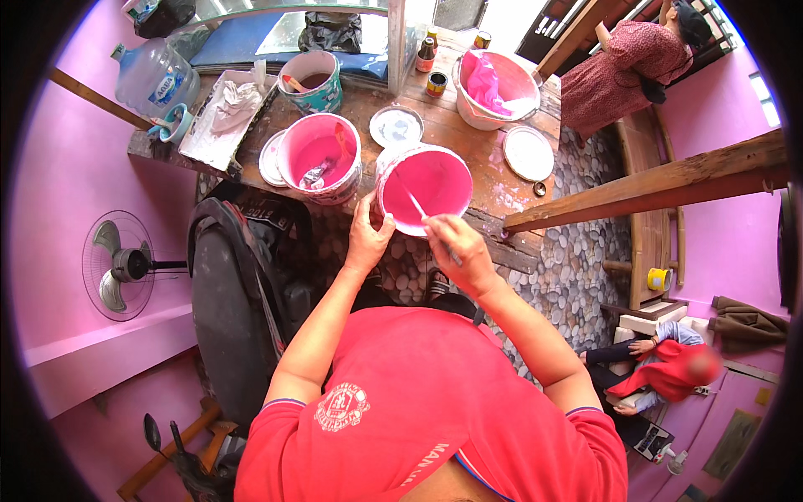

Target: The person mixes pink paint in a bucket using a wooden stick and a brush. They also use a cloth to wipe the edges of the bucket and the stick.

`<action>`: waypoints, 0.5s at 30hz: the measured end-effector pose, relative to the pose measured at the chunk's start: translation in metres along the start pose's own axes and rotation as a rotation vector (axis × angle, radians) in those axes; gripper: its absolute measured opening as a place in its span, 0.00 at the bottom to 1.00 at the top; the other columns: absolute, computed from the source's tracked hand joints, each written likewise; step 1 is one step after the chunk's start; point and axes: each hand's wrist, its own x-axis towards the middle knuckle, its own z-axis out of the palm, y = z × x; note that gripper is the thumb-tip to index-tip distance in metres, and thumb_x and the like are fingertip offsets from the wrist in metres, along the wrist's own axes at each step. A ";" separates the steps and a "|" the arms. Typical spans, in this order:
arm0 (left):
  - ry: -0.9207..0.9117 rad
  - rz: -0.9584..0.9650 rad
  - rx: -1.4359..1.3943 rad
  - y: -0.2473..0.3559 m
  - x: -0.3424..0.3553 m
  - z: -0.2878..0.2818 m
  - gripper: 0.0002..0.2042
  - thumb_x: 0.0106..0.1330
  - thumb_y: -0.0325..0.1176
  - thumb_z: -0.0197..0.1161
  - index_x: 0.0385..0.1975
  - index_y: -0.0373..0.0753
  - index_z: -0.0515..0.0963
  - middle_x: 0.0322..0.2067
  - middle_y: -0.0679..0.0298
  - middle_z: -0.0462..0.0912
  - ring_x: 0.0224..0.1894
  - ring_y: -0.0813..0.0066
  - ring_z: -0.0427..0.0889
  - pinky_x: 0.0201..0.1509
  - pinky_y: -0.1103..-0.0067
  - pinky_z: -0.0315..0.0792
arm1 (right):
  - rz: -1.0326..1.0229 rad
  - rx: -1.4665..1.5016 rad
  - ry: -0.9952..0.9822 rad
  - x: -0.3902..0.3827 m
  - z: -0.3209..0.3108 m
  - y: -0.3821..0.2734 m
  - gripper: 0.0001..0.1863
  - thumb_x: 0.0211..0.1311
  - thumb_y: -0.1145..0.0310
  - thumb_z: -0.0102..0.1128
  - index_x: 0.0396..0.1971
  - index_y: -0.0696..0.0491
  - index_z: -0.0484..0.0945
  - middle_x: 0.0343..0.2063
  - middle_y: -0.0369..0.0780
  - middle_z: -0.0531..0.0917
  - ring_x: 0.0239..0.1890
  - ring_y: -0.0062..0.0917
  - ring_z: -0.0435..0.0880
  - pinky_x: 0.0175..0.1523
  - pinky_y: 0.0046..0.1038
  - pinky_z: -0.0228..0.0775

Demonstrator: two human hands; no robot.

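1. Judged partway through, apparently mid-stir; centred on the near bucket (447,174), pink inside, placed at the front edge of the wooden table (360,94), directly ahead of the torso.
2. Done, as shown: uncovered, with a round white lid (396,126) lying just behind on the table; coated pink well up the inner wall; fitted with a thin pale tool (416,202), slanted through the mouth.
3. Left, as judged: stirring not yet finished, tool not yet withdrawn; also uncovered, just to the left, the second bucket (355,173), likewise pink inside, with an orange scraper (342,138) leaning within.
4. Left hand (369,237): set against the outer left side of the near bucket; thumb and fingers parted, not wrapped around; wrist nearly straight, forearm angled forward and inward.
5. Right hand (460,251): closed around the tool, fingertips close to the near rim; handle end protruding below the palm; elbow bent outward, forearm angled inward across the front.
6. Hard to tell from this view: depth of paint; possibly immersed at the tip, possibly only touching the wall.
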 end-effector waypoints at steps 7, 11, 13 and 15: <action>0.006 0.020 0.028 -0.001 0.001 -0.001 0.29 0.65 0.32 0.66 0.65 0.34 0.67 0.56 0.53 0.75 0.55 0.63 0.78 0.60 0.72 0.74 | 0.085 -0.097 -0.021 -0.011 -0.014 0.008 0.11 0.62 0.78 0.63 0.45 0.58 0.81 0.38 0.45 0.83 0.40 0.40 0.85 0.45 0.37 0.79; -0.008 0.003 0.014 0.005 0.002 0.000 0.29 0.65 0.32 0.66 0.66 0.34 0.67 0.56 0.53 0.75 0.56 0.64 0.78 0.60 0.72 0.74 | 0.007 -0.021 -0.043 -0.013 -0.005 0.002 0.11 0.61 0.78 0.64 0.44 0.58 0.81 0.38 0.46 0.83 0.40 0.42 0.85 0.45 0.37 0.79; -0.013 -0.048 -0.067 0.011 0.001 0.000 0.29 0.66 0.31 0.66 0.66 0.35 0.67 0.56 0.53 0.75 0.55 0.65 0.78 0.60 0.72 0.74 | -0.017 -0.066 -0.058 -0.019 -0.006 0.002 0.12 0.61 0.78 0.64 0.45 0.58 0.81 0.38 0.46 0.83 0.39 0.41 0.85 0.44 0.37 0.78; -0.010 -0.028 -0.035 0.007 0.003 -0.001 0.28 0.66 0.31 0.66 0.66 0.35 0.67 0.56 0.53 0.74 0.55 0.66 0.79 0.59 0.73 0.74 | 0.045 -0.068 -0.014 -0.018 -0.013 0.008 0.12 0.61 0.78 0.65 0.45 0.58 0.81 0.37 0.46 0.83 0.39 0.41 0.85 0.44 0.37 0.78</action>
